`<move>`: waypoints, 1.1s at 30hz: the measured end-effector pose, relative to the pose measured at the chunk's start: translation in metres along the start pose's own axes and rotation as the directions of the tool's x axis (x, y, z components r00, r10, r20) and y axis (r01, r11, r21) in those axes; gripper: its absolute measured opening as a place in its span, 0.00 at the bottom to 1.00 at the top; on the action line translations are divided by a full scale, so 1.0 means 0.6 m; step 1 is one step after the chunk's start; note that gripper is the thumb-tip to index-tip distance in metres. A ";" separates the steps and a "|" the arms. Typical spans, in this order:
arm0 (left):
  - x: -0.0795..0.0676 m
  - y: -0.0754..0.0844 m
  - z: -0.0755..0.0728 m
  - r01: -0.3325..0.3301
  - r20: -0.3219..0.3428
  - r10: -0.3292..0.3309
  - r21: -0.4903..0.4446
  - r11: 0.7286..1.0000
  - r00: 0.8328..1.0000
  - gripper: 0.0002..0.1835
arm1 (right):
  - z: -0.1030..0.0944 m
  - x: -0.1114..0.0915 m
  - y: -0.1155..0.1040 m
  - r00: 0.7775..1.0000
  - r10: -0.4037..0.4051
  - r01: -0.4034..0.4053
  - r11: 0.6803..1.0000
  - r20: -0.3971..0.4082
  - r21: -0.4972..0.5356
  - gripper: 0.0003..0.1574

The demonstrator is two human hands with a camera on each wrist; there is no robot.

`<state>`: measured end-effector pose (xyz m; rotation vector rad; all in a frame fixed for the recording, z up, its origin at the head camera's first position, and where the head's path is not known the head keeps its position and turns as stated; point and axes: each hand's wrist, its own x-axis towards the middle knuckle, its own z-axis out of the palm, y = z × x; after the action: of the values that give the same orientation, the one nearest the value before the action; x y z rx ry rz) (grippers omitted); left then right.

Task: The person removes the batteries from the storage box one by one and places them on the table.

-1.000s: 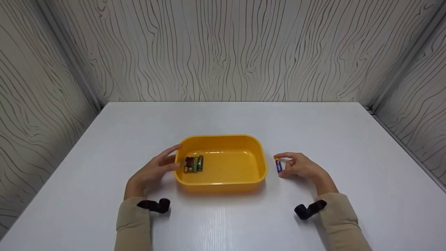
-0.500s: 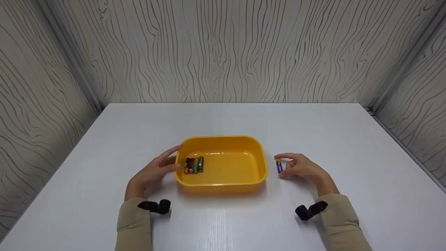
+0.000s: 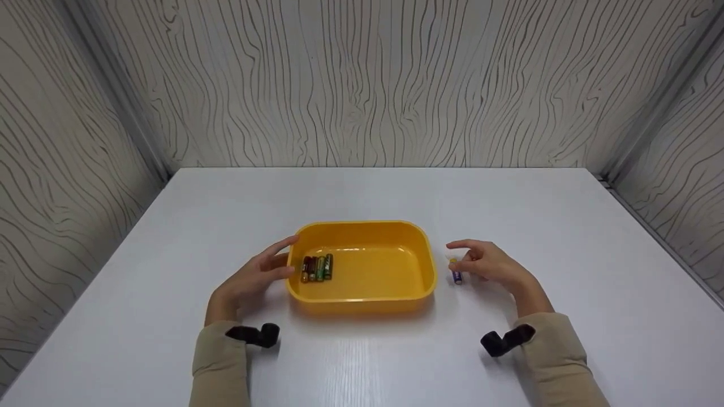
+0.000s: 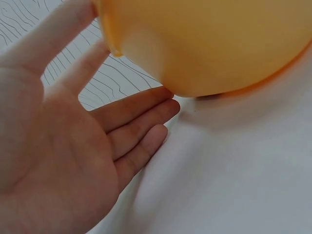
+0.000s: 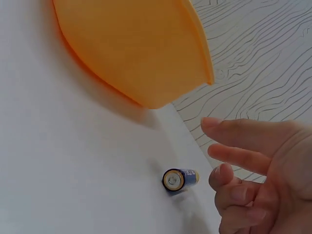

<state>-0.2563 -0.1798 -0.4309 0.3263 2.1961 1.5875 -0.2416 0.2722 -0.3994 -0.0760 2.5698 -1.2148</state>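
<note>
A yellow plastic bin [image 3: 367,301] stands on the white table with several AA-size batteries [image 3: 320,268] side by side at its left end. My left hand [image 3: 251,277] touches the bin's left rim with its fingertips. In the left wrist view its fingers [image 4: 136,105] are nearly straight against the bin's outside. Right of the bin, a blue battery [image 3: 457,277] with a yellow end lies on the table. My right hand [image 3: 489,263] hovers beside it, thumb and forefinger spread. The right wrist view shows a gap between that hand and the battery [image 5: 189,177].
The white table [image 3: 362,195] meets a wood-grain patterned wall [image 3: 362,85] at the back. Similar panels close off the left and right sides. Dark straps with small black cameras [image 3: 268,335] sit at both wrists.
My right thumb and forefinger have let go of the blue battery and lifted off it; it now lies on the table. The left hand has stayed at the bin's rim.
</note>
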 end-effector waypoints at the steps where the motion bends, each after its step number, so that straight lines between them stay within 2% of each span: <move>1: 0.000 -0.001 0.000 -0.002 -0.001 0.002 -0.002 1.000 1.000 0.35 | 0.001 0.000 -0.004 1.000 -0.009 0.009 1.000 -0.003 -0.005 0.35; 8: 0.000 0.000 0.001 -0.016 -0.009 0.016 0.004 1.000 1.000 0.35 | 0.005 -0.005 -0.035 0.998 -0.035 0.035 0.999 -0.061 -0.011 0.30; 14: -0.001 0.001 0.001 -0.024 -0.004 0.024 -0.003 1.000 1.000 0.35 | 0.011 -0.015 -0.070 0.990 -0.122 0.119 0.992 -0.077 -0.043 0.28; 21: 0.004 0.001 0.003 -0.041 -0.006 0.041 -0.008 0.999 0.999 0.35 | 0.027 -0.023 -0.111 0.974 -0.226 0.225 0.972 -0.024 -0.062 0.25; 28: 0.004 -0.001 0.002 -0.047 0.001 0.047 -0.022 0.999 0.999 0.36 | 0.052 -0.019 -0.132 0.947 -0.319 0.321 0.941 0.034 -0.104 0.23; 33: 0.002 -0.001 -0.001 -0.104 0.047 0.105 -0.029 0.994 0.993 0.37 | 0.067 -0.016 -0.144 0.928 -0.367 0.372 0.917 0.059 -0.147 0.22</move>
<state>-0.2576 -0.1800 -0.4317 0.4738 2.1509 1.6442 -0.2278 0.1884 -0.3551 -0.6371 2.6981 -1.1132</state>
